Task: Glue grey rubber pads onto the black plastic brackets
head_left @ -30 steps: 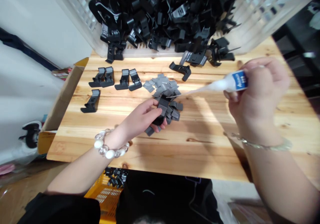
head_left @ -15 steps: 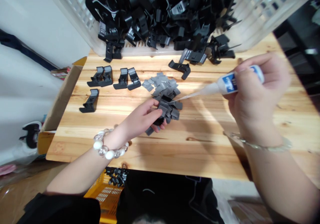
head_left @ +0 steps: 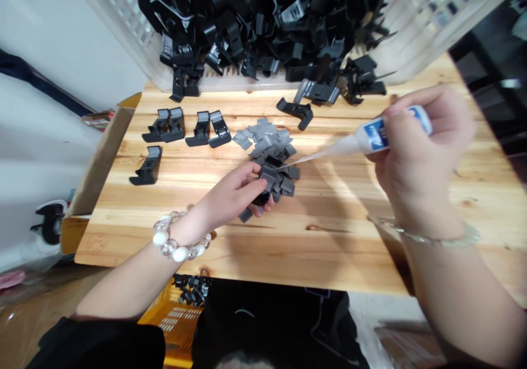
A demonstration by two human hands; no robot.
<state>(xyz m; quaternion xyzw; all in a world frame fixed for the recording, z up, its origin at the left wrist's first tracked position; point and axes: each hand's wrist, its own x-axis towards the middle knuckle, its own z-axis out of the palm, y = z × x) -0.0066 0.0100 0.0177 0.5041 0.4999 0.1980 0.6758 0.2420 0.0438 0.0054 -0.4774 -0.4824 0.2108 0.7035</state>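
Gluing step in hand: left hand [head_left: 230, 199] fingers closed on black clip [head_left: 263, 190] at table centre, right hand [head_left: 420, 155] gripping glue bottle [head_left: 370, 138], nozzle at clip. Next, likely: squeeze gently; keep tip steady over clip.

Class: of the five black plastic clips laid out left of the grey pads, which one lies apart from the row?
The black plastic clip nearest the table's left edge, alone below the paired row.

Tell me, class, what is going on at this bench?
A person sits at a wooden table. The left hand holds a black clip at a pile of grey pads. The right hand aims a glue bottle, nozzle tip at the clip. Five clips lie to the left; a crate holds many more.
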